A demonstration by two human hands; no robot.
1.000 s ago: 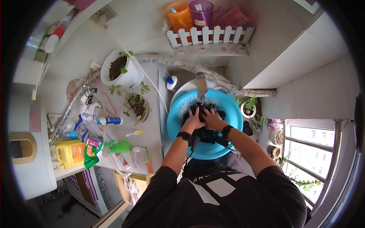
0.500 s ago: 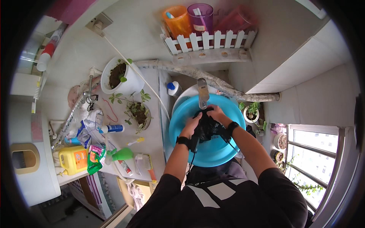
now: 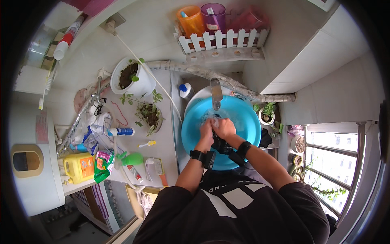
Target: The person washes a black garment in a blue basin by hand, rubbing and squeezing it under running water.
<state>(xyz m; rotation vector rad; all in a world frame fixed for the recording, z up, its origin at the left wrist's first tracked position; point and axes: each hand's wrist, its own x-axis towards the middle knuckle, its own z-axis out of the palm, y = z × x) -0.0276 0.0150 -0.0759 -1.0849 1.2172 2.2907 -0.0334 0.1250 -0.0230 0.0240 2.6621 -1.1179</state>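
Both hands are close together over a light-blue basin (image 3: 252,134), just below the metal faucet (image 3: 216,94). My left hand (image 3: 206,133) and my right hand (image 3: 224,128) are closed on a wet black cloth (image 3: 221,147), which hangs below my knuckles into the basin. Clear water (image 3: 214,115) splashes and bubbles at my fingertips, partly hiding them. What kind of garment or fabric the cloth is, I cannot make out. Dark bands circle my wrists, with small black boxes beside them.
Left of the basin stand a white flowerpot (image 3: 140,83), a potted plant (image 3: 150,116), a green spray bottle (image 3: 132,158), a brush (image 3: 159,171) and a yellow jug (image 3: 79,167). Behind is a blue-capped bottle (image 3: 186,91). A white picket-fence shelf (image 3: 221,40) holds cups. At right, a small potted plant (image 3: 266,115).
My hands have drawn together and turned inward, bunching the black cloth that was spread between them. Splashing water now shows under the faucet. The view has shifted slightly.
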